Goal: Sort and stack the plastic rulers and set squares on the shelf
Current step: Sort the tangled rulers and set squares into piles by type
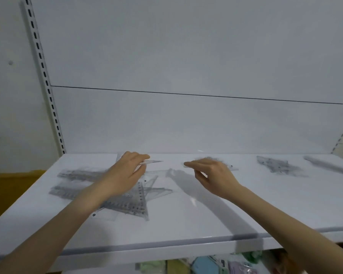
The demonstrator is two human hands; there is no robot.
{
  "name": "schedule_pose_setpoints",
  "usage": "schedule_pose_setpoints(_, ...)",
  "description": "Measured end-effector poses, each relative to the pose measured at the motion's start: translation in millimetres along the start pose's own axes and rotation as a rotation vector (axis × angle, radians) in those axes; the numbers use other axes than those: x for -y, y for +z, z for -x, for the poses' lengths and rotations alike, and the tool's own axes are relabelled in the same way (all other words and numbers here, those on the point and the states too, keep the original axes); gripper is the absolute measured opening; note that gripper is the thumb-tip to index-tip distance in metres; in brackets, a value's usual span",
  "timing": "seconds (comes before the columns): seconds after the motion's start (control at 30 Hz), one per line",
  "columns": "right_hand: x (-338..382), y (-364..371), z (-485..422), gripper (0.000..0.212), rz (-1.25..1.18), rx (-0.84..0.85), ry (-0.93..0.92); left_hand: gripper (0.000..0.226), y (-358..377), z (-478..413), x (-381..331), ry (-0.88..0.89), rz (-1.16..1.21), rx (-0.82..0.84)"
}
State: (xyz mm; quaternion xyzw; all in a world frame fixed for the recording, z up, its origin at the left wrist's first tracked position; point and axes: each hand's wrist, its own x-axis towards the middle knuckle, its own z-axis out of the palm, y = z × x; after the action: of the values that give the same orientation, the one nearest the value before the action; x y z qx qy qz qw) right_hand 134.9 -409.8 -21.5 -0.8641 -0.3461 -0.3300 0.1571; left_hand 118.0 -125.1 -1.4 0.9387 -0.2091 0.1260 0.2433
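Left hand (125,175) with clear plastic piece (152,162), above jumbled set squares (136,203).

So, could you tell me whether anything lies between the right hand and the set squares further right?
Nothing visible blocks it: only the end of a flat ruler and bare shelf lie between the right hand and the set squares.

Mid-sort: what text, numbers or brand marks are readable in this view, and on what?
"12": near corner of the closest set square, soft but legible.
Brand mark beside it: too blurred.
Scales on the rulers and far set squares: blurred, unreadable.
Clear piece in the left hand's grip: edge-on, nothing readable.
Packets below the shelf: labels unreadable.
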Motion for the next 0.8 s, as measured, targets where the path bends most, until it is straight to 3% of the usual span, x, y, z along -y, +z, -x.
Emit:
schedule_pose_setpoints(0.1,-25.7,-16.4,27.1,0.036,0.007,0.060,0.053,0.051,17.5,-16.0,-15.2,0.042,0.022,0.033)
schedule_pose_setpoints(0.27,-68.7,-40.1,69.1,0.038,0.088,0.133,0.148,0.020,49.0,-39.7,-43.8,0.089,0.058,0.047)
schedule_pose_setpoints(0.53,-137.0,-45.6,68.6,0.040,0.064,0.163,0.231,0.013,77.3,-69.0,-82.8,0.124,0.053,-0.062)
schedule_pose_setpoints(0.67,-151.5,-25.6,48.9,0.040,0.007,0.252,0.139,0.019,94.2,-79.1,-96.1,0.063,-0.009,-0.145)
schedule_pose_setpoints(0.8,-162.1,-2.4,41.1,0.042,-0.038,0.449,-0.040,0.024,109.4,-82.0,-107.6,-0.011,-0.035,-0.143)
